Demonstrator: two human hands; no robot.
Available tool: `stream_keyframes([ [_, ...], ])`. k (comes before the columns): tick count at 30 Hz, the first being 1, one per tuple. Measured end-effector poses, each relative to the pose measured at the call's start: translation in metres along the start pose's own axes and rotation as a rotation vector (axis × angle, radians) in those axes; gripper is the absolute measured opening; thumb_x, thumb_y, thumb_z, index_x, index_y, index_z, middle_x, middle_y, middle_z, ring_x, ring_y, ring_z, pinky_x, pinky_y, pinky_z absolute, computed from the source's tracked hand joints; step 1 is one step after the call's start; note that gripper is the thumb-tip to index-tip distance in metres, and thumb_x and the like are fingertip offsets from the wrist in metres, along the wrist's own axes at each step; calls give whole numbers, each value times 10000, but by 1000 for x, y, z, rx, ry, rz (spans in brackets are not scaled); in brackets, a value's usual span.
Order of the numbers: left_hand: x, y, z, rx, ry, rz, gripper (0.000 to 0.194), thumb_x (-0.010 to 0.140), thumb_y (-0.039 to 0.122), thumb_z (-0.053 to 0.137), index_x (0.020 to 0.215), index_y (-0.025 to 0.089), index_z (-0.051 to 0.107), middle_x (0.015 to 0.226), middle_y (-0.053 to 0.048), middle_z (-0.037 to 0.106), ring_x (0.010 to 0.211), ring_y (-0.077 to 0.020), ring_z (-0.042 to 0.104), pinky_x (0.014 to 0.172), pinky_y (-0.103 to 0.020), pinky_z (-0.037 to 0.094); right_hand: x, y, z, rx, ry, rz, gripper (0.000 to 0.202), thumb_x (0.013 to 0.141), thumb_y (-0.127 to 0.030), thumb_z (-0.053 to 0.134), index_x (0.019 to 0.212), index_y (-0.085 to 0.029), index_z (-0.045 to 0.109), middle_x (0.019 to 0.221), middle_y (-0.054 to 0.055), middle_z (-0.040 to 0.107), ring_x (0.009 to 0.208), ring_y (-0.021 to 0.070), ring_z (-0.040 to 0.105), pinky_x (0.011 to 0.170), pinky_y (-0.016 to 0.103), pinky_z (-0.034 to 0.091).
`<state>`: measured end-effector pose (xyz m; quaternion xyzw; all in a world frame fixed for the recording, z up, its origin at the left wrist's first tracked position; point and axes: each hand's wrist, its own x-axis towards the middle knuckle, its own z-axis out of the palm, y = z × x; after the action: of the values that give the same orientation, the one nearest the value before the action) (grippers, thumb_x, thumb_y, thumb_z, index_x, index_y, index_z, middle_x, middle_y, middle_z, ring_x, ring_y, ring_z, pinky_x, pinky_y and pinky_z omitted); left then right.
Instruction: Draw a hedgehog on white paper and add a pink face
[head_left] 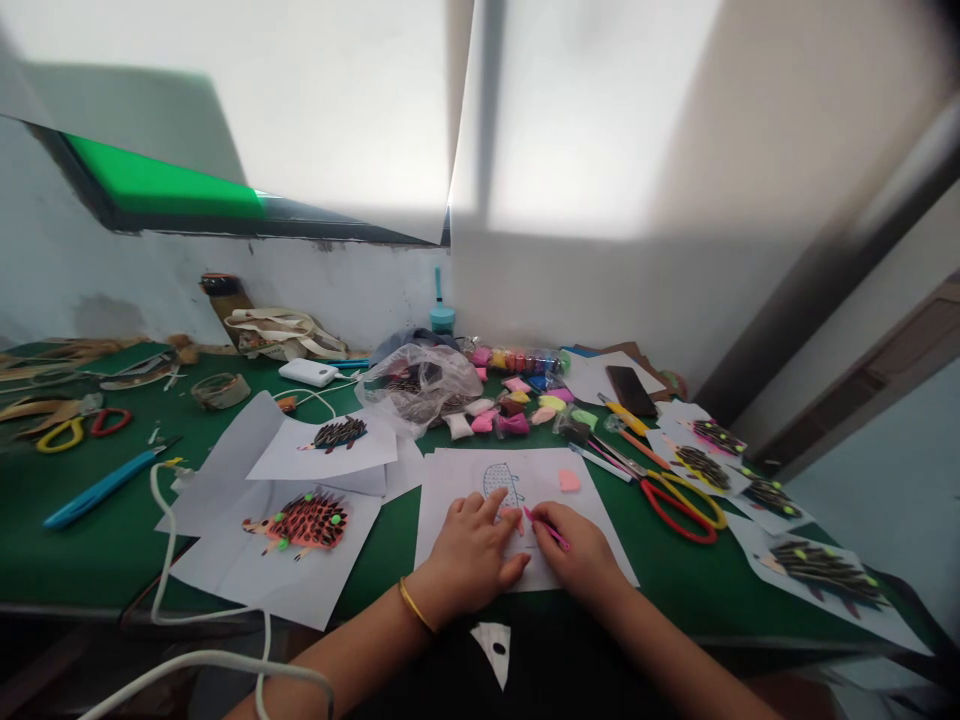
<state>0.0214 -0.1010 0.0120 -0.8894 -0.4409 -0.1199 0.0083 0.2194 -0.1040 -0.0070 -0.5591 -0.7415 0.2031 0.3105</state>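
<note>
A white sheet [454, 475] lies in front of me with a blue line drawing of a hedgehog [497, 480] on it. My left hand [472, 555] rests on the sheet over the drawing's lower part, fingers apart. Between my hands, a little pink clay [520, 524] shows on the drawing, partly covered by the left fingers. A thin pink stick-like modelling tool [555, 535] is pinched in my right hand [581, 553], its tip close to that clay. Toward the sheet's upper right is a flat pink clay piece [569, 481].
Finished hedgehog pictures lie left [307, 520] and right [821, 575]. Scissors [682, 505] and a cutter [624, 416] are right of the sheet. Clay packets [514, 423] and a plastic bag [420, 385] stand behind. A white cable [161, 560] runs along the left.
</note>
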Motion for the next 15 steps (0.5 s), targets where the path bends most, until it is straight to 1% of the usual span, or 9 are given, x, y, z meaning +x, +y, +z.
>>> stream_keyframes([
  [5,0,-2,3,-25,12,4,609,870,588,519,1372,247,478,1472,-102,421,1176,-329,457,986,-499,379,-2,2,2,-9,15,11,196,924,-305,449,987,-218,613,929,34,685,850,199,629,755,304,442],
  [7,-1,-3,5,-29,17,4,644,865,590,523,1388,218,462,1473,-118,419,1183,-328,458,997,-491,378,-2,3,3,-17,27,3,178,917,-302,462,966,-210,606,909,38,679,837,200,623,746,303,443],
  [9,-1,-3,5,-27,22,5,641,859,586,533,1370,203,481,1472,-127,418,1178,-328,465,998,-486,381,-2,4,4,-29,35,-24,164,912,-290,466,919,-207,607,875,36,669,832,200,614,744,302,442],
  [12,-1,-3,6,-22,23,8,608,852,589,539,1327,209,519,1461,-123,434,1159,-331,474,981,-488,389,-1,5,5,-34,38,-69,154,908,-258,467,906,-207,613,868,36,663,837,198,605,752,301,440],
  [15,-2,-2,5,-15,24,9,611,854,594,531,1331,212,516,1451,-122,447,1160,-336,469,972,-495,388,-1,6,7,-35,32,-96,139,902,-233,475,893,-201,609,854,35,652,822,192,591,753,303,436],
])
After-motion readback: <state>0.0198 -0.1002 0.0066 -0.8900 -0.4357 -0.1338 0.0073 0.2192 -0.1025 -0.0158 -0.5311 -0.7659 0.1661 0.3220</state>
